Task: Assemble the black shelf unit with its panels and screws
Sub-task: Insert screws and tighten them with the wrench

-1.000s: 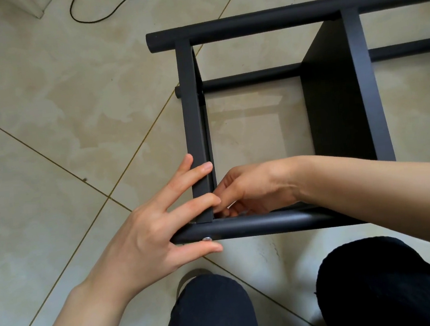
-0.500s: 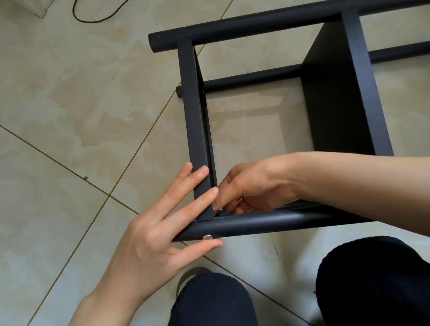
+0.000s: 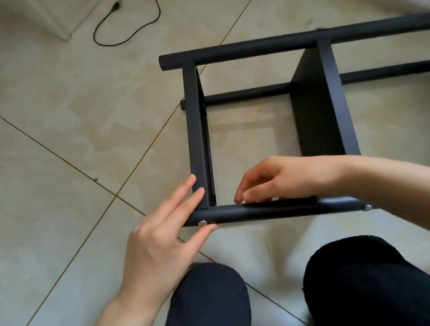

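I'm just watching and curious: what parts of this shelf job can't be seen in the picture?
- Shelf unit, head view: its right end is cut off by the picture's edge.
- Right hand: its curled fingertips hide whatever they may pinch at the near tube.
- Screw by the left hand: too small to judge tightness.

Soft daylight is brightening the floor tiles [image 3: 45, 127], shadows are staying faint, and edges are bending and blurring
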Tool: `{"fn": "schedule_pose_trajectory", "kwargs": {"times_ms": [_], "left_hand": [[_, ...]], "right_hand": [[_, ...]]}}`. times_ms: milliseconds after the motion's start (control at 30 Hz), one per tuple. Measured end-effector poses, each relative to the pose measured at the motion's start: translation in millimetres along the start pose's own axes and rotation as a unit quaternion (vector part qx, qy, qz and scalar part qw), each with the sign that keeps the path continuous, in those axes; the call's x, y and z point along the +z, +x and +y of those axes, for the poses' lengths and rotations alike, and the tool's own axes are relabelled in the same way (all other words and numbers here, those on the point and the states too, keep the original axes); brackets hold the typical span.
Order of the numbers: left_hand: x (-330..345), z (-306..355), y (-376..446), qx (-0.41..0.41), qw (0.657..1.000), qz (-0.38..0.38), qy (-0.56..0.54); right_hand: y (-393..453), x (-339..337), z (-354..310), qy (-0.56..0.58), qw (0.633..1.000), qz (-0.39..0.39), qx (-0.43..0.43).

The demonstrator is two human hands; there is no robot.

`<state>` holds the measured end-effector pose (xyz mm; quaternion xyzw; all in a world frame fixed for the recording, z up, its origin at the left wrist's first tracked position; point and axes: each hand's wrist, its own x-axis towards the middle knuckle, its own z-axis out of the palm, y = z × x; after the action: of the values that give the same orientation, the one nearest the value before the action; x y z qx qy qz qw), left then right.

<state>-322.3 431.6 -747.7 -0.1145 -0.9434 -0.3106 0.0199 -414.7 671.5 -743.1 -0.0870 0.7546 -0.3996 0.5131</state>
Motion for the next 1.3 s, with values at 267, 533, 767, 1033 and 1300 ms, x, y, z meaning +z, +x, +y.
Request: {"fn": "schedule_pose_trajectory", "kwargs": {"times_ms": [267,533,767,1033,1300], "left_hand": [[-3,18,-10,-0.080,0.996,0.044,0.023],[10,23,-6,-0.400,0.827,0.028,-0.394],[29,41,3,-0.437,0.641,0.101,-0.623],[32,51,27,-0.498,0.622,0.155,-0.584],[-13,74,58,-0.428,0.695,0.161,-0.555]], "right_hand": [[-41,21,6,-0.181,0.974,0.135,-0.026],[-55,32,12,-0.195,0.951,0.237,-0.047],[-56,38,20,-0.263,0.919,0.288,0.059],[-61,26,13,-0.192,0.944,0.268,0.033],[-89,8,-14,-0.138,0.937,0.321,-0.031]]}}
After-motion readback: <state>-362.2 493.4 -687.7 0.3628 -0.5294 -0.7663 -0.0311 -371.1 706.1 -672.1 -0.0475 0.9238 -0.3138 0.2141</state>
